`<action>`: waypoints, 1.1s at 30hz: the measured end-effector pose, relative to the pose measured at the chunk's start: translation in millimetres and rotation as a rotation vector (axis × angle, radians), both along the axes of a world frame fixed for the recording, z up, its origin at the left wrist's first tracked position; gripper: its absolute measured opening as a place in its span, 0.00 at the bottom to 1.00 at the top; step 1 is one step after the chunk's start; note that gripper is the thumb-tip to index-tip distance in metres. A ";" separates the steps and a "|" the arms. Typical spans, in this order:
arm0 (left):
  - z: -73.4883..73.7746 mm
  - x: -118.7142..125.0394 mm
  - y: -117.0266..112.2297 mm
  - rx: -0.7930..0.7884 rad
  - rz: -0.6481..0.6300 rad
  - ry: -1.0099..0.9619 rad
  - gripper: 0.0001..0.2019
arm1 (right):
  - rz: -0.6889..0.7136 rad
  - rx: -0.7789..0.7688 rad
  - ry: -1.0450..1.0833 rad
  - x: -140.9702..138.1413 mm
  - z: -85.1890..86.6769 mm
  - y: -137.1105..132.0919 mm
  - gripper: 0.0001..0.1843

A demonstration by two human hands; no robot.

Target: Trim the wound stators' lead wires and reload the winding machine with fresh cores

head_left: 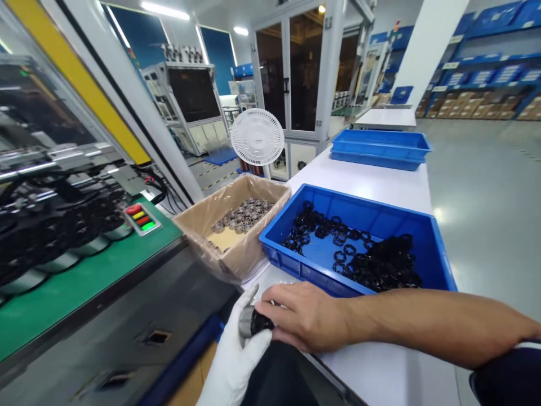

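My left hand (236, 349), in a white glove, is wrapped round a short silver metal cylinder (245, 322) just in front of the table's near edge. A black plastic ring (261, 322) sits at the right end of the cylinder. My bare right hand (302, 316) reaches in from the right, its fingers closed over that ring and its fingertips partly hidden. Behind my hands stands a blue bin (321, 276) with many loose black rings (380, 262). To its left is a plastic-lined cardboard box (236, 265) holding many small metallic parts (249, 214).
At the left, a green machine bench (127, 265) carries a row of silver cylinders with black tops and a colored button panel (142, 219). A white fan (257, 137) stands behind the box. Stacked blue trays (380, 148) lie farther along the white table (321, 175).
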State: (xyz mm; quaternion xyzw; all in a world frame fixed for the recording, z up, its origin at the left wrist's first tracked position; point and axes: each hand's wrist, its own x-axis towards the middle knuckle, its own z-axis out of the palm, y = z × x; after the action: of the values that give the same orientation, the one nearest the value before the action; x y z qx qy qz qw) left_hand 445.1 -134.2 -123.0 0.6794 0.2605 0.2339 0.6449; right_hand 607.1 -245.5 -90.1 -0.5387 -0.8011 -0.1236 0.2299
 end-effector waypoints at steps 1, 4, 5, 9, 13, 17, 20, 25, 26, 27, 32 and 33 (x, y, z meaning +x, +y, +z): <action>-0.4 0.3 2.1 0.012 0.002 0.004 0.36 | -0.011 -0.008 -0.003 -0.3 0.1 -0.7 0.17; -0.8 1.2 6.4 0.021 -0.009 0.005 0.34 | -0.024 -0.012 0.007 -0.7 1.7 -2.2 0.18; -0.7 1.3 6.9 0.015 -0.016 0.003 0.33 | -0.032 -0.009 0.024 -0.8 2.4 -2.4 0.19; -2.3 0.7 2.3 -0.031 -0.024 -0.026 0.35 | -0.027 -0.001 0.075 -0.6 5.2 -3.9 0.18; -6.7 0.9 -8.2 -0.125 -0.052 -0.134 0.39 | -0.011 -0.040 0.147 0.2 6.6 -7.2 0.19; -8.4 1.1 -14.0 -0.231 -0.093 -0.194 0.44 | 0.017 0.034 0.112 1.4 5.3 -7.9 0.20; -7.4 -0.5 -15.4 -0.267 -0.128 -0.180 0.46 | 0.026 0.118 0.023 0.8 4.8 -8.0 0.19; -6.4 -2.1 -15.6 -0.298 -0.193 -0.186 0.42 | 0.039 0.114 -0.087 1.4 9.0 -9.6 0.20; -6.5 -2.2 -15.2 -0.294 -0.194 -0.184 0.42 | 0.054 0.101 -0.103 2.1 10.1 -9.6 0.20; -6.7 -2.3 -14.9 -0.282 -0.191 -0.180 0.41 | 0.069 0.092 -0.114 2.8 10.9 -9.4 0.19; -9.3 -3.7 -15.4 -0.178 -0.171 -0.135 0.36 | 0.049 0.089 -0.055 2.5 7.8 -7.0 0.18; -9.9 -4.3 -16.2 -0.156 -0.154 -0.124 0.35 | 0.046 0.078 -0.053 1.1 6.3 -6.7 0.19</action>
State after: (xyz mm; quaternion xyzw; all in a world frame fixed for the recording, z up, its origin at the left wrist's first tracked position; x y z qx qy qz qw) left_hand 440.8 -150.5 -132.8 0.6294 0.1846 0.2045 0.7266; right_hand 608.2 -252.2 -83.9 -0.5071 -0.8138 -0.1636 0.2320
